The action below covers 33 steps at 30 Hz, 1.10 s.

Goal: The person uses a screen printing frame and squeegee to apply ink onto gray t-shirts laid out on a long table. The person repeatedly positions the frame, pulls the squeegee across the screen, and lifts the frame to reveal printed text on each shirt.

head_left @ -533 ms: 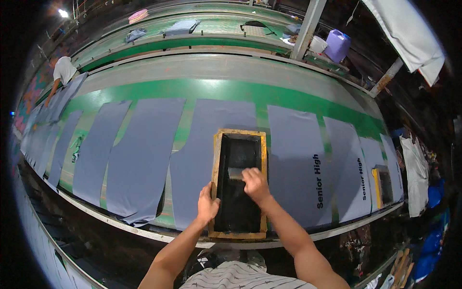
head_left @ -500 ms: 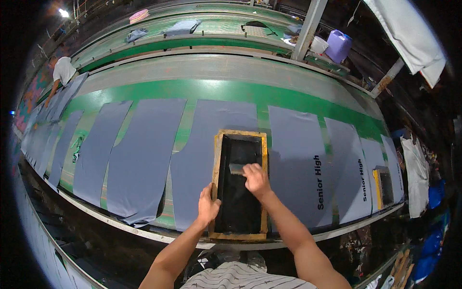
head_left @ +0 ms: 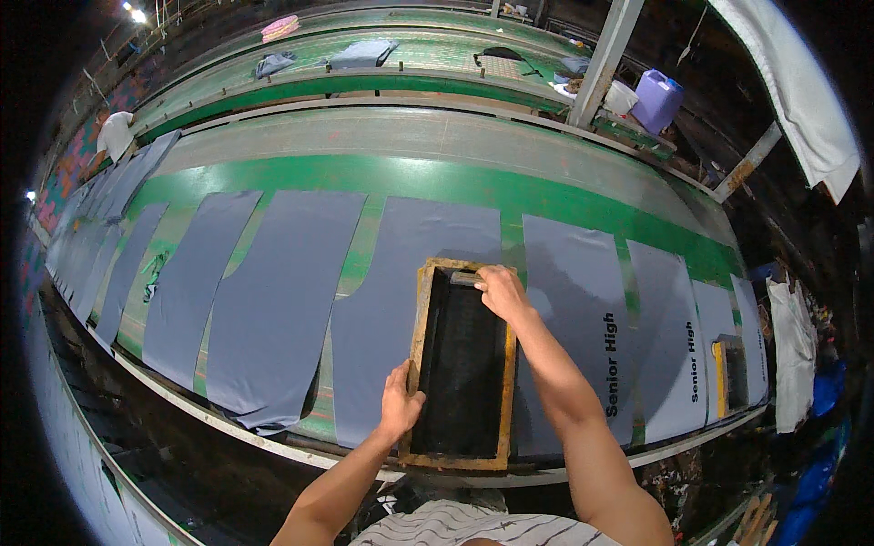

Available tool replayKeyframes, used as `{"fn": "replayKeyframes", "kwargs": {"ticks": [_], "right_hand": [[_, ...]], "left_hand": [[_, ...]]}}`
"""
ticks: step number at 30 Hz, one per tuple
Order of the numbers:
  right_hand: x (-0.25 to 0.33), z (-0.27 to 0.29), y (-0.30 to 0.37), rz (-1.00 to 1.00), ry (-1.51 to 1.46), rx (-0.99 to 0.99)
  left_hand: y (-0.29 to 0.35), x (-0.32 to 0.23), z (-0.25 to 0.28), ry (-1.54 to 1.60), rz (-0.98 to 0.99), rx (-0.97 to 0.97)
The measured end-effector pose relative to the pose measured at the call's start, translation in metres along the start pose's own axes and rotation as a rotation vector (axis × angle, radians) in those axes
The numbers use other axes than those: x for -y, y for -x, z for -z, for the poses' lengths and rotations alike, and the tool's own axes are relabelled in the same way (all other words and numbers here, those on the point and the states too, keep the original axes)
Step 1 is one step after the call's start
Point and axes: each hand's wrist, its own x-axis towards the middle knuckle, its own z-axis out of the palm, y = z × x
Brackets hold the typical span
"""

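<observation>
To your right, two words of bold black lettering (head_left: 612, 364) run sideways, reading upward, along the near part of the closest grey cloth piece (head_left: 574, 300). The next cloth piece (head_left: 657, 291) bears the same two words in black print (head_left: 693, 362). You also have faint dark marks (head_left: 763, 349) on the far-right cloth piece (head_left: 748, 300), too small to make out.

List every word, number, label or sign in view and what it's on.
Black lettering on the grey cloth panel just right of the yellow-edged frame: large and legible; wording not copied.
Black lettering on the next panel rightward: smaller, legible; wording not copied.
Dark lettering on the rightmost panel: too small to read.
Purple jug: no marking readable.
</observation>
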Motion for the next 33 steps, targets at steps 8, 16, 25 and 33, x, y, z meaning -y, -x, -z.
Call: {"fn": "replayKeyframes", "kwargs": {"ticks": [8,16,25,33], "right_hand": [[0.036,0.000,0.051,-0.017,-0.051,0.068],[0.137,0.017,0.203,-0.008,-0.142,0.059],[0.198,0.016,0.303,0.007,-0.040,0.044],[0.146,0.050,0.286,-0.447,-0.258,-0.209]], "left_hand": [[0.002,0.006,-0.003,-0.004,-0.015,-0.010],[-0.001,0.025,-0.011,-0.018,-0.063,-0.023],[-0.001,0.000,-0.007,-0.030,0.011,0.025],[-0.002,0.001,-0.006,-0.012,0.016,0.019]]}}
